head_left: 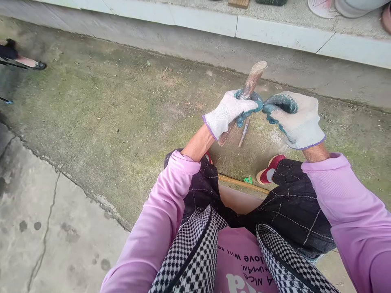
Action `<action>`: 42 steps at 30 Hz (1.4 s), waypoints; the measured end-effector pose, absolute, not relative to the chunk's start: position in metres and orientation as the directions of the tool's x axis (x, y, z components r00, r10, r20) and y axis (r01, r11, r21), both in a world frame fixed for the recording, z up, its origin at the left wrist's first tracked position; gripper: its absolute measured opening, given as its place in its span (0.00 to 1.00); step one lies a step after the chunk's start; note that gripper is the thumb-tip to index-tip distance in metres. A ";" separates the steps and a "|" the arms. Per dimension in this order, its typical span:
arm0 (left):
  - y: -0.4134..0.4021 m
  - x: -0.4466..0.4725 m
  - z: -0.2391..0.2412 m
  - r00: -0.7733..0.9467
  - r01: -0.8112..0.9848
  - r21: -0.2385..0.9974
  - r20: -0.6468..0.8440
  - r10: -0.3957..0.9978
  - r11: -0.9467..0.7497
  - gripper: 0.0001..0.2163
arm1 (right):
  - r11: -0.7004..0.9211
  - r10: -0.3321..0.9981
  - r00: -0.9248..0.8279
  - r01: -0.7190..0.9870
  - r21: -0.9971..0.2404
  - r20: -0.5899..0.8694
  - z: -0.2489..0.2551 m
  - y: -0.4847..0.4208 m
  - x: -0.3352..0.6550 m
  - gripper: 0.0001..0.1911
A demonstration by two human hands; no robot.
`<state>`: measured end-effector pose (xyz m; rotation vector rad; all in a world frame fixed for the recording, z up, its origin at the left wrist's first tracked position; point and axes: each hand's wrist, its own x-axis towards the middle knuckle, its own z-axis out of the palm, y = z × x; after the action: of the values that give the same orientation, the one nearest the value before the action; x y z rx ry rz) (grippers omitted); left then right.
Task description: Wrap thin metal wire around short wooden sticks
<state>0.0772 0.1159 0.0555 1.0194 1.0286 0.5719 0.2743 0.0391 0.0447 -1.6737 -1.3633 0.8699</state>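
My left hand [227, 114], in a white glove with a green palm, is closed around a wooden handle [253, 79] that tilts up and away from me. Its lower end shows below the glove. My right hand [295, 118], in a matching glove, is curled just right of the left hand, fingertips almost touching the left hand's fingers near the handle. I cannot tell whether the right fingers pinch anything. A thin stick [243, 133] lies on the concrete below the hands.
I sit low over mossy concrete [116, 122]. My red and white shoe [270, 169] and a long yellowish rod [241, 184] are by my knees. A raised white ledge [275, 34] runs along the far side. Another person's foot [30, 63] is at the far left.
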 end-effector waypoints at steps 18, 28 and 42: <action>0.112 0.078 0.057 0.479 0.241 0.951 -0.290 0.829 0.194 0.11 | -0.427 0.903 -0.036 0.010 -0.904 -0.427 0.033 0.049 0.260 0.21; 0.117 0.082 0.053 0.415 -0.004 0.822 -0.517 0.749 0.570 0.16 | 0.022 0.970 0.162 0.689 -0.724 0.184 0.043 0.035 0.263 0.13; 0.118 0.080 0.035 0.540 -0.102 0.752 -0.508 0.671 0.652 0.19 | 0.036 0.979 0.075 0.847 -0.531 0.187 0.047 0.030 0.262 0.15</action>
<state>0.0804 0.1183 0.0354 0.7318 0.8893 0.5113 0.2622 0.0300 0.0466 -1.8435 -1.8045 0.3357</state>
